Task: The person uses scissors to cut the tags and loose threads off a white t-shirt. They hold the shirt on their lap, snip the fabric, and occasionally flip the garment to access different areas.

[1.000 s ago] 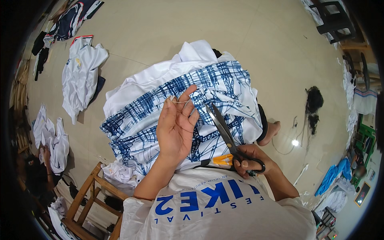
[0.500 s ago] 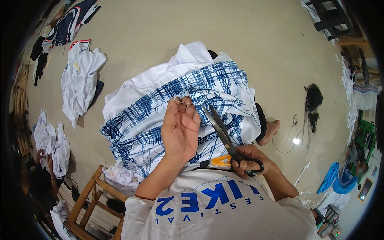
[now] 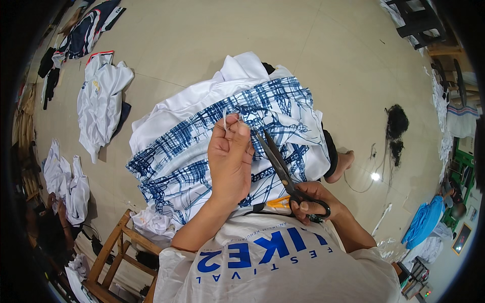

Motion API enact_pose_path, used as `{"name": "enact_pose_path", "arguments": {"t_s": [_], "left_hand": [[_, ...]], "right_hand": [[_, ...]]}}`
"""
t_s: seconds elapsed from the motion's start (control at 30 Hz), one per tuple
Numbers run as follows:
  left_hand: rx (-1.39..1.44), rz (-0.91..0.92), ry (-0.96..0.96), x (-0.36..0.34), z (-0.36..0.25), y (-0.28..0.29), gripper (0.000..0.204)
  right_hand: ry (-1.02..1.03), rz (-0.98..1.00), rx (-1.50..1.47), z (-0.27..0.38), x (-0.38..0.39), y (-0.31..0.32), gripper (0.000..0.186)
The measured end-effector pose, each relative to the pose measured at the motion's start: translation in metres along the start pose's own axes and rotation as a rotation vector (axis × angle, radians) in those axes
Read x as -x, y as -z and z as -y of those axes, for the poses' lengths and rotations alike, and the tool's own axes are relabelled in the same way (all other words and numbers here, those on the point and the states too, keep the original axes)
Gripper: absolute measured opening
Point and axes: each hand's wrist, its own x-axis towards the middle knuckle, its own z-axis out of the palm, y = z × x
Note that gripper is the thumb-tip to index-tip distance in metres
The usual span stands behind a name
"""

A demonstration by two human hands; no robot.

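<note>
Across my lap lies a white garment with a blue crosshatched print (image 3: 192, 132). Over it, my left hand (image 3: 230, 161) is closed, its thumb and fingertips pinching a thin white thread (image 3: 225, 120) that sticks up in a small loop. My right hand (image 3: 313, 202) grips the black handles of a pair of scissors (image 3: 278, 164). Their blades point up and to the left, slightly parted, with the tips just right of my left fingers. Beyond the printed cloth, plain white fabric (image 3: 237, 68) drapes over my legs.
White garments (image 3: 103, 101) lie on the tiled floor at left, with a dark striped one (image 3: 88, 30) beyond. A wooden chair (image 3: 118, 242) stands close by my left. Dark tangled thread (image 3: 396, 123) lies at right. Another person's hands (image 3: 59, 204) touch white cloth at far left.
My left hand has turned over from palm up to its back and thumb showing, still pinching thread. The scissors have barely moved. At far right, a person with blue cloth has shifted.
</note>
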Motion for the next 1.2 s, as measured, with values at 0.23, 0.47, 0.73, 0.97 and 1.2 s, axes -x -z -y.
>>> {"name": "enact_pose_path", "arguments": {"t_s": [0.23,0.47,0.73,0.97,1.2], "left_hand": [[-0.012,0.013,0.019,-0.004,0.006,0.009,0.008],[0.043,0.058,-0.003,-0.002,0.007,0.008,0.013],[0.055,0.018,0.004,0.003,0.008,-0.001,0.013],[0.077,-0.009,-0.028,0.005,0.015,-0.009,0.009],[0.108,0.011,-0.048,0.006,0.018,-0.014,0.011]], "right_hand": [[0.016,0.0,-0.044,-0.002,-0.001,-0.001,0.04],[0.039,-0.018,-0.016,-0.003,-0.002,-0.004,0.039],[0.097,-0.029,0.01,-0.005,-0.005,-0.006,0.037],[0.126,-0.016,-0.047,-0.009,-0.007,-0.008,0.037],[0.138,-0.029,-0.037,-0.007,-0.011,-0.012,0.036]]}}
